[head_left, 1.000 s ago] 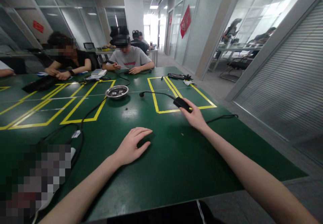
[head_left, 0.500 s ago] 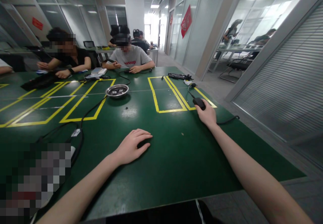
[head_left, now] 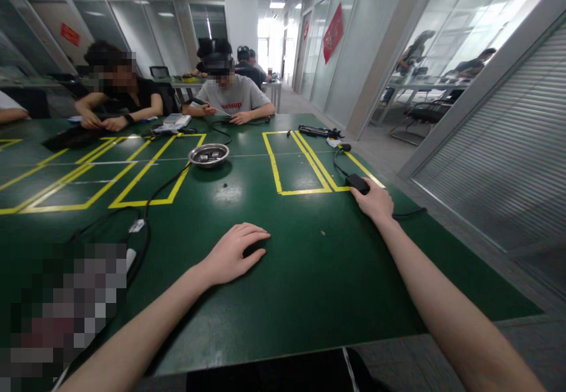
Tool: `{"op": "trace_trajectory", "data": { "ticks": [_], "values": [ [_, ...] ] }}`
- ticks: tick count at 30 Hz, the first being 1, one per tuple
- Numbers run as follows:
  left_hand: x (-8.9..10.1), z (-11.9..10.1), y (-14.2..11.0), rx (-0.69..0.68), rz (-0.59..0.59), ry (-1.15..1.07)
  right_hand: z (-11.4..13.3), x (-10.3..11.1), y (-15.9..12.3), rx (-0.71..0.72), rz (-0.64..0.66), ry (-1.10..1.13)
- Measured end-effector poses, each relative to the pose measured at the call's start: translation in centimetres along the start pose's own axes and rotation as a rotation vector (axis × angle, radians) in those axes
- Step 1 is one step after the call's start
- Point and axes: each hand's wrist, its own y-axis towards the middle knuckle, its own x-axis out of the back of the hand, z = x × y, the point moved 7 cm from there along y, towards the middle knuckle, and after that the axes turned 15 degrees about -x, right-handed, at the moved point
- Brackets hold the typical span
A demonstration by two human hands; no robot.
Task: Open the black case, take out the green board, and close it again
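My right hand (head_left: 375,200) grips a small black power adapter (head_left: 357,183) at the right side of the green table (head_left: 274,297), beside the yellow tape. A cord runs from the adapter's far end towards a black plug (head_left: 344,147). Another black cable (head_left: 410,213) lies just right of my wrist. Palm down on the tabletop, my left hand (head_left: 232,253) holds nothing, its fingers stretched out and the thumb apart. My right fingertips are partly hidden behind the adapter and hand.
A metal bowl (head_left: 209,163) with small metal parts stands mid-table. Beyond the adapter lies a folded black tripod-like object (head_left: 319,132). A black cable (head_left: 147,227) and a pixelated item (head_left: 71,303) are at left. Two people sit across, one in a grey shirt (head_left: 236,94).
My right hand has shifted a little to the right with the adapter, which is turned slightly. My left hand stays put. The left co-worker's hands have come together.
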Motion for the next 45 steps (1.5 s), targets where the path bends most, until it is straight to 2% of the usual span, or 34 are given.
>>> {"op": "trace_trajectory", "data": {
  "ticks": [7,13,19,25,40,45],
  "values": [
    [-0.1,-0.1,-0.1,-0.016,0.013,0.018,0.7,0.1,0.1,0.088,-0.001,0.045],
    [-0.1,-0.1,-0.1,-0.021,0.007,0.019,-0.9,0.2,1.3,-0.08,-0.072,0.131],
    [0.0,0.0,-0.2,-0.02,0.007,0.021,-2.0,-0.1,1.9,-0.128,-0.089,0.14],
    [-0.1,0.1,-0.1,-0.027,0.011,0.023,-0.5,0.2,1.0,0.024,-0.045,0.197],
    [0.0,0.1,-0.2,-0.03,0.017,0.035,0.8,1.3,0.1,0.085,-0.07,0.176],
    [-0.1,0.1,-0.2,-0.032,0.015,0.036,0.8,1.4,0.1,0.059,-0.045,0.059]
  ]
}}
